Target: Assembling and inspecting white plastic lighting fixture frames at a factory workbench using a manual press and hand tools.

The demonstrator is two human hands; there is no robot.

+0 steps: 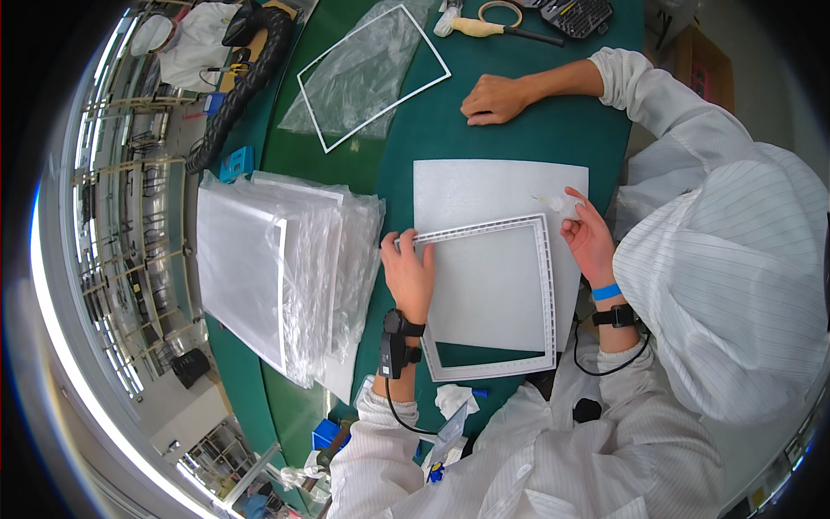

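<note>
A white rectangular frame (546, 294) with small slots along its sides lies in front of me. It rests partly on a pale sheet (493, 190) and partly on the green table mat. My left hand (409, 275) is closed on the frame's far left corner, fingers over the edge. Beyond the frame's far right corner, my right hand (590, 240) pinches a small crumpled, whitish cloth or film (564, 206) between thumb and fingers; its exact kind is unclear. Both wrists wear black straps, and a blue band circles the right one.
At left stands a stack of plastic-wrapped white frames (285, 268). Farther off, another white frame (372, 121) lies over clear film. A co-worker's closed hand (494, 99) rests on the mat (398, 164); their white hood (726, 277) fills the right side. A brush-like tool (480, 28) lies at the far edge.
</note>
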